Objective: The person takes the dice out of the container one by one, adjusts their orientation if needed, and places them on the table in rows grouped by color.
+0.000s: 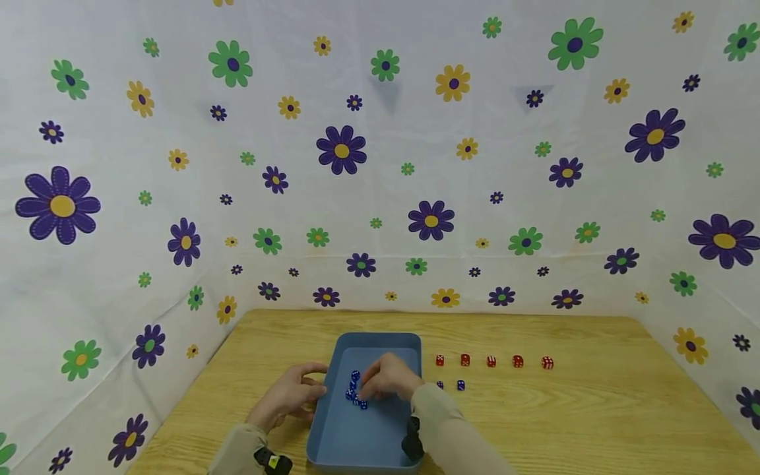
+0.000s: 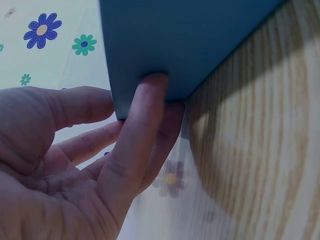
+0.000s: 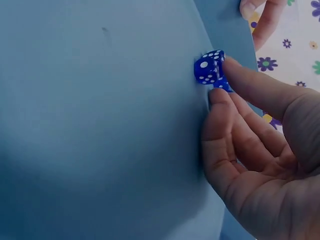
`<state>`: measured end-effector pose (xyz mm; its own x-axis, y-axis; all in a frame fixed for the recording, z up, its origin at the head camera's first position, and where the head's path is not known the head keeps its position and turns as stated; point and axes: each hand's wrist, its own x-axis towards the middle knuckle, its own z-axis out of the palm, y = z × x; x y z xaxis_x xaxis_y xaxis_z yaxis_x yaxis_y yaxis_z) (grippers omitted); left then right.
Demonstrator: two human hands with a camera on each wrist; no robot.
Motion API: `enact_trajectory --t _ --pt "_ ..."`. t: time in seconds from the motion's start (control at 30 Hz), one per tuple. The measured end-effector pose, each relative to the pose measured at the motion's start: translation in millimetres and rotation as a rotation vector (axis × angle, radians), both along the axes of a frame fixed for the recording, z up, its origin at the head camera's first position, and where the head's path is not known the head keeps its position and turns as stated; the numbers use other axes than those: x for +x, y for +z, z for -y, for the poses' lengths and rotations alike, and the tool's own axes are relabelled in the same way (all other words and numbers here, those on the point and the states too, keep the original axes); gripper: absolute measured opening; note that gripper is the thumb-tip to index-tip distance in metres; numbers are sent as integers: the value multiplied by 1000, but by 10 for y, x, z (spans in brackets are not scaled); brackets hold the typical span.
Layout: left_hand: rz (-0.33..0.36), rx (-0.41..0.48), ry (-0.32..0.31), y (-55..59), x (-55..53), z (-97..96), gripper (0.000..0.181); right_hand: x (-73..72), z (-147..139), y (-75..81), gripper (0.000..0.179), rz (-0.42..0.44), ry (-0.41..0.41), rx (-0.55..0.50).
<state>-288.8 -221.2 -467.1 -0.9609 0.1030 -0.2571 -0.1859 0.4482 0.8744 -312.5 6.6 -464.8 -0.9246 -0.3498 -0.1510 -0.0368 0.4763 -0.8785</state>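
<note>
A blue-grey tray [image 1: 350,435] stands on the table, with several blue dice [image 1: 355,375] clustered inside it. My right hand [image 1: 388,377] reaches into the tray, its thumb and fingertips pinching at a blue die [image 3: 222,86] in the cluster. Another blue die [image 3: 205,69] sits right beside the thumb tip in the right wrist view. On the tray's left side, my left hand [image 1: 291,394] touches the outer wall with extended, loosely bent fingers. The left wrist view shows these fingers [image 2: 150,95] against the wall and its edge.
Right of the tray, several red dice [image 1: 491,361] form a spaced row on the wooden table [image 1: 570,422]. Two blue dice [image 1: 460,384] lie in front of that row, one partly hidden by the right arm. A flower-patterned sheet [image 1: 404,191] encloses the back and sides.
</note>
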Motion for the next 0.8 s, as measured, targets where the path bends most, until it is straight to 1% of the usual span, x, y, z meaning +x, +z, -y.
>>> enact_trajectory --t 0.1,0.33,0.57,0.8 --pt "-4 2 2 -5 -7 1 48 8 16 27 22 7 24 30" --pt "9 -2 -1 -6 -2 -5 47 32 25 59 23 34 43 78" --pt "8 -2 9 1 -1 -19 46 31 8 38 25 30 81 12" --pt "6 -3 5 -9 -5 -19 46 10 -24 4 19 13 89 2"
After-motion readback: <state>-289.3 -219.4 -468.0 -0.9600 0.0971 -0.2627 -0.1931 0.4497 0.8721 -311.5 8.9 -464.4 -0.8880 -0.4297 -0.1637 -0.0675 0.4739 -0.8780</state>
